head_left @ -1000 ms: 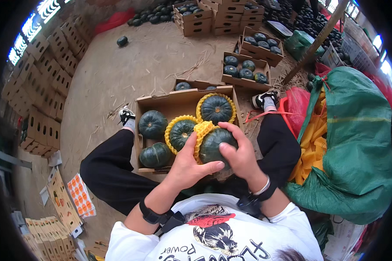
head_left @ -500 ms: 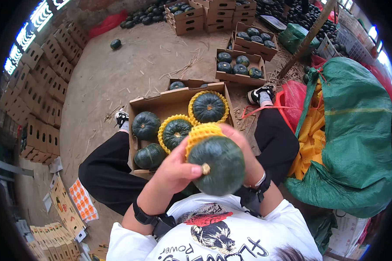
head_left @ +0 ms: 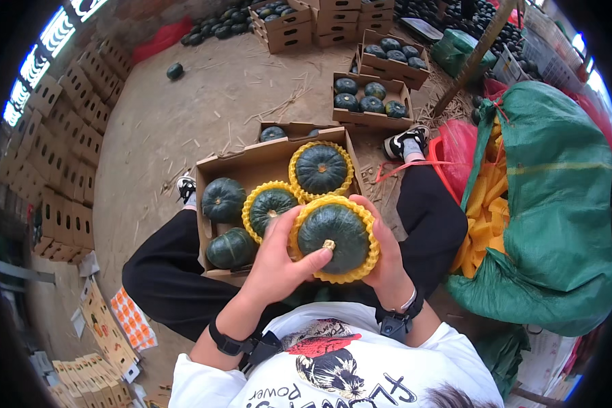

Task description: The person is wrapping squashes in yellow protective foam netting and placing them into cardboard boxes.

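Observation:
Between my two hands is a dark green pumpkin (head_left: 333, 234) with its stem facing up, ringed by a yellow foam net (head_left: 347, 276). My left hand (head_left: 282, 262) grips its left side, the thumb lying by the stem. Fingers of my right hand (head_left: 386, 258) wrap its right side. Just beyond, a cardboard box (head_left: 241, 165) stands between my legs. Inside it are two netted pumpkins and two bare ones: a netted pumpkin (head_left: 321, 168) at the far right, another netted pumpkin (head_left: 270, 209) in the middle, a bare pumpkin (head_left: 224, 200) and a tilted bare pumpkin (head_left: 231, 248) on the left.
At my right lies a big green woven sack (head_left: 557, 197) spilling yellow foam nets (head_left: 486, 211). Ahead are filled pumpkin boxes (head_left: 372, 122) and a slanting wooden pole (head_left: 476, 58). Stacked cardboard boxes (head_left: 61, 149) line the left. A sticker sheet (head_left: 130, 319) lies at lower left.
The yellow foam net, bunched at the pumpkin's far side before, now surrounds its edge. Both hands have shifted slightly, and the pumpkin has moved a little away from my body.

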Demonstrator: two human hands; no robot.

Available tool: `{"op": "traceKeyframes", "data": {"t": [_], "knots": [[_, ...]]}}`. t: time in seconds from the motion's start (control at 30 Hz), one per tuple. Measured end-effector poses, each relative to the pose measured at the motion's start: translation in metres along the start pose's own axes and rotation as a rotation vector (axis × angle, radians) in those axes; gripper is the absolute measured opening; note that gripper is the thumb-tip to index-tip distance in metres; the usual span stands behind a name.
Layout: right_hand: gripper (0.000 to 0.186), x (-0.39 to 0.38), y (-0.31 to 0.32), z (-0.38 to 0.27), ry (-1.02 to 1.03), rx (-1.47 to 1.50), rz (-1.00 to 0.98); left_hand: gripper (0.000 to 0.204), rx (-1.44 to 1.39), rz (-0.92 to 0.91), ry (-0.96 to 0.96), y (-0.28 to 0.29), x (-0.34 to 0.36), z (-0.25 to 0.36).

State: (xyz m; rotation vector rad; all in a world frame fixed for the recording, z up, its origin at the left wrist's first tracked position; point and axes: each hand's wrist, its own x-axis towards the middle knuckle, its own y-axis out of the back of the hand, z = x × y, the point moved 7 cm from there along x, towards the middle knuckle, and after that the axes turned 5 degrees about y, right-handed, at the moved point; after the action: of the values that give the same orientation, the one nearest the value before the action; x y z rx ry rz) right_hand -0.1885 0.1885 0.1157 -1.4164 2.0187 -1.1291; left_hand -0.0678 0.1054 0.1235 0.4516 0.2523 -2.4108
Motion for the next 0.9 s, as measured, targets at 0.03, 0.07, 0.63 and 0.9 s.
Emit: {"op": "traceKeyframes", "data": {"t": [0.03, 0.07, 0.63, 0.9], "knots": [[0.051, 0.001, 0.006, 0.003, -0.077, 0.031, 0.041, 0.09, 0.801, 0.247, -0.456, 0.004, -0.012, 0.03], [0.048, 0.0, 0.012, 0.007, -0.155, 0.062, 0.081, 0.098, 0.91, 0.369, -0.542, -0.001, -0.026, 0.05], [0.029, 0.004, 0.055, -0.032, 0.006, -1.71, -0.029, 0.08, 0.978, 0.03, -0.352, -0.051, 0.068, 0.025], [0.032, 0.0, 0.056, -0.027, 0.03, -1.817, -0.055, 0.084, 1.266, 0.332, -0.588, -0.06, 0.065, 0.004]]}}
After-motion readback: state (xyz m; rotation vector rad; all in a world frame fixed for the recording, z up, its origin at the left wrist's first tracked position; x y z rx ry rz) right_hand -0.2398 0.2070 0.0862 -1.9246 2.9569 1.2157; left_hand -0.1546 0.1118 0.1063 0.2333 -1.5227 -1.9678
